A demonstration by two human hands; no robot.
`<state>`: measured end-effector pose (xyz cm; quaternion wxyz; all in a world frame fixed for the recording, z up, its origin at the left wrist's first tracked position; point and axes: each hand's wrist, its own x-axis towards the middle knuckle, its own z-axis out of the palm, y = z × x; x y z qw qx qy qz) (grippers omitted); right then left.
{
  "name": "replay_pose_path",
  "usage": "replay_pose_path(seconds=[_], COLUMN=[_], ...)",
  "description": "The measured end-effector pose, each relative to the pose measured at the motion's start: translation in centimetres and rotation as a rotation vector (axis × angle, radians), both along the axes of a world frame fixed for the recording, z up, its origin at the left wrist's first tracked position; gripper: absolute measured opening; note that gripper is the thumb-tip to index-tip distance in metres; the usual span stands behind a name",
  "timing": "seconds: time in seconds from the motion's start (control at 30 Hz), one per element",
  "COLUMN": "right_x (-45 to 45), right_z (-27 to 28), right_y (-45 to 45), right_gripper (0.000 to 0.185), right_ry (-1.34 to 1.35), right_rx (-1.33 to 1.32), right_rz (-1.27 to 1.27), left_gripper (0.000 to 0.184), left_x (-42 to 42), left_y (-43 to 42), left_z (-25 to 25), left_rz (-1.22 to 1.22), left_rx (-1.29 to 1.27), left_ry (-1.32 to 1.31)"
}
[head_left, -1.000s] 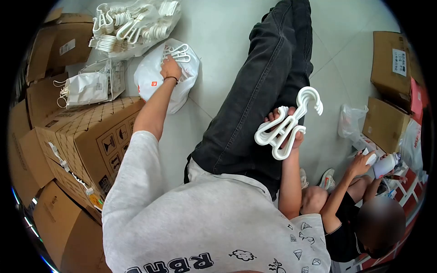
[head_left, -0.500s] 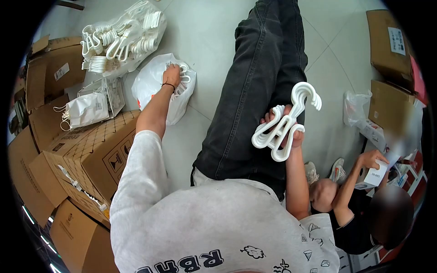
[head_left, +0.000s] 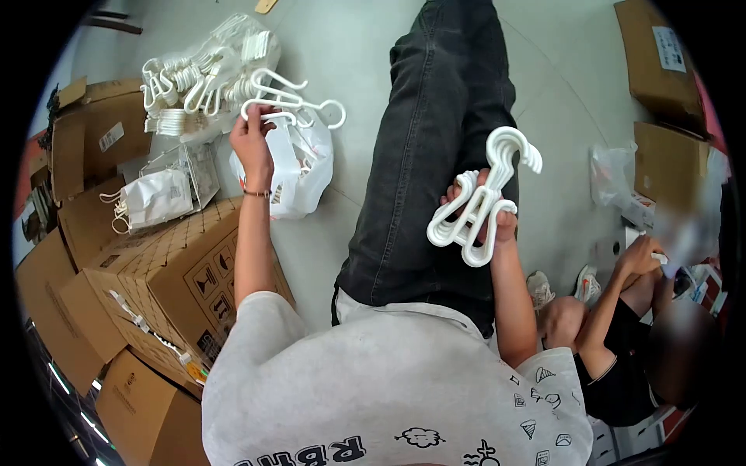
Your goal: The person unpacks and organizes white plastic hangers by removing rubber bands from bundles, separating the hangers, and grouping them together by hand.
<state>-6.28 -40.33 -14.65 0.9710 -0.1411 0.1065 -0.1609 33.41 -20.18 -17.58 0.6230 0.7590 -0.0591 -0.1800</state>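
My left hand (head_left: 252, 151) is closed on a white plastic hanger (head_left: 291, 102), holding it by one end above a white plastic bag (head_left: 311, 175) on the floor. The hanger's hook points right. More white pieces show inside the bag's opening. Over my dark trousers, my right hand (head_left: 503, 221) grips a stack of several white hangers (head_left: 482, 203), their hooks together at the upper right. The fingers of my right hand are partly hidden behind the stack. Beyond the left hand lies a clear bag packed with white hangers (head_left: 186, 78).
Cardboard boxes (head_left: 171, 272) stand along the left, with a small white bag (head_left: 158, 198) beside them. More boxes (head_left: 670, 167) and a clear plastic bag (head_left: 611, 175) are at right. A person (head_left: 614, 342) sits at the lower right, hands near a small white item.
My left hand has come out of the white bag and moved left, now with a hanger in it. My right hand still holds its stack. The other person's hands have shifted.
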Motion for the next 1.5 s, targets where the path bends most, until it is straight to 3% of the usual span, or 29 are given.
replay_pose_path(seconds=[0.07,0.2,0.27,0.33,0.4,0.47,0.57,0.67,0.7,0.73,0.83,1.0,1.17,1.4,1.5], right_x=[-0.6,-0.9,-1.4,-2.0,-2.2,-2.5,-1.9,-1.7,-1.6,-1.6,-1.8,-2.8,-4.2,-4.3,-4.6], right_z=[-0.7,0.0,-0.8,0.1,0.0,-1.5,0.0,0.1,0.0,-0.1,0.2,-1.4,-5.4,-4.9,-4.5], right_y=[-0.1,0.1,0.4,0.3,0.5,0.7,0.4,0.0,0.1,0.1,0.3,0.8,1.7,1.8,2.1], right_gripper=[0.072,0.078,0.073,0.070,0.068,0.065,0.064,0.064,0.064,0.064,0.063,0.043,0.033,0.046,0.053], right_ry=[0.013,0.045,0.016,0.017,0.083,0.082,0.013,0.015,0.021,0.031,0.031,0.068,0.058,0.109,0.120], right_rx=[-0.034,-0.005,0.009,0.089,0.122,0.148,0.086,0.063,0.066,0.069,0.093,0.103,0.161,0.203,0.218], right_rz=[0.005,0.020,-0.036,-0.013,-0.048,-0.057,-0.071,-0.024,-0.014,-0.006,0.008,0.004,-0.019,0.012,0.007], left_gripper=[0.029,0.029,0.023,0.017,0.017,0.019,0.018,0.013,0.020,0.020,0.043,0.036,0.038,0.038,0.045], left_x=[-4.0,-12.4,-18.6,-20.3,-21.1,-20.0,-18.4,-17.6,-17.8,-17.9,-18.4,-22.4,-25.0,-26.7,-28.5], left_y=[-2.8,-7.2,-8.4,-8.5,-8.6,-8.3,-8.0,-8.9,-9.5,-10.0,-11.6,-13.4,-13.2,-11.8,-11.5], left_z=[4.7,10.9,11.5,12.8,14.6,15.7,17.1,18.4,19.1,20.0,21.5,17.8,15.9,17.2,16.5], left_rz=[-0.012,0.005,-0.164,-0.614,-0.898,-1.041,-0.988,-1.170,-1.191,-1.198,-1.444,-1.694,-1.631,-1.604,-1.581], left_rx=[-0.309,-0.503,-0.377,-0.376,-0.334,-0.224,-0.225,-0.164,-0.172,-0.180,-0.036,-0.184,-0.185,-0.085,-0.010], left_ry=[-0.034,-0.125,-0.397,-0.780,-0.897,-0.944,-1.041,-1.240,-1.355,-1.355,-1.427,-1.329,-1.297,-1.206,-0.935])
